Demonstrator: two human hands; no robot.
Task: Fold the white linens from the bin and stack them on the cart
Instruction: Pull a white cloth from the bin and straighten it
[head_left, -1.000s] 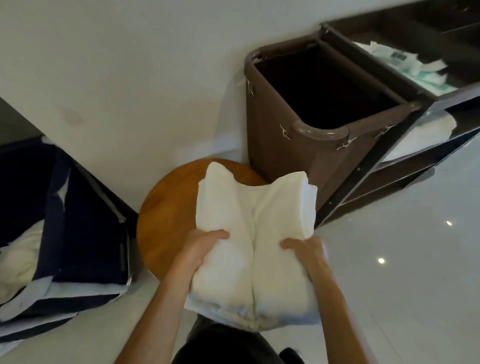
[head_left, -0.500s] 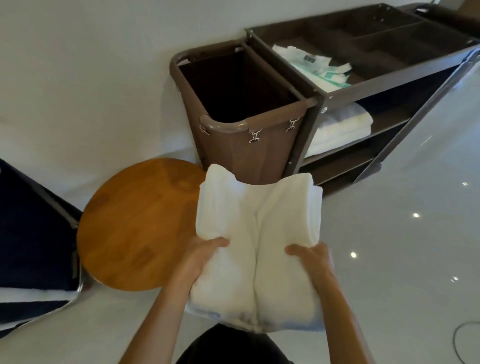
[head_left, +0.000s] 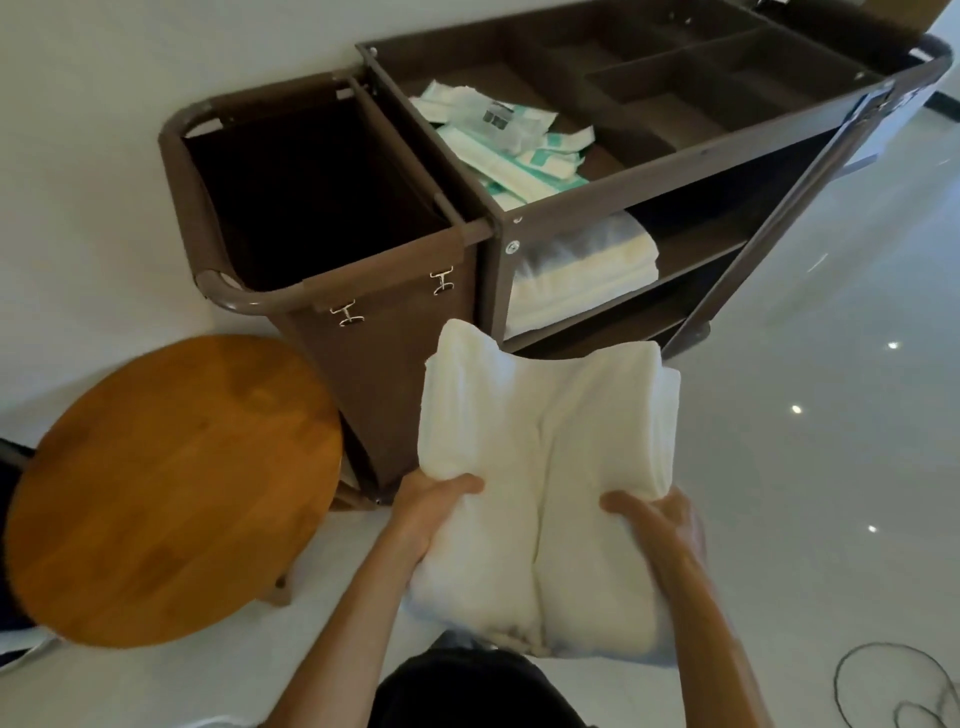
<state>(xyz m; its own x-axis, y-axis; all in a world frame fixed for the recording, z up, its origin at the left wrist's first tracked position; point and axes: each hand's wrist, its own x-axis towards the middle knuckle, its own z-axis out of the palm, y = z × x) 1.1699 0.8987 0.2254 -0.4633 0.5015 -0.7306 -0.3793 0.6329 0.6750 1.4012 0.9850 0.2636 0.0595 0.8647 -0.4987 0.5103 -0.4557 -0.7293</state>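
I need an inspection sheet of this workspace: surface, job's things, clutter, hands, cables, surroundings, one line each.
Surface: round brown wooden table, beside the brown housekeeping cart.
Job's things: folded white linen bundle held before the cart; white folded linen stack on its middle shelf.
Clutter: white-and-green packets in the cart's top tray.
Hands: left hand and right hand grip the bundle's near end, thumbs on top.
Cables: thin dark cable looped on the glossy white floor, lower right.
Surroundings: white wall; brown fabric laundry bag on the cart's end.
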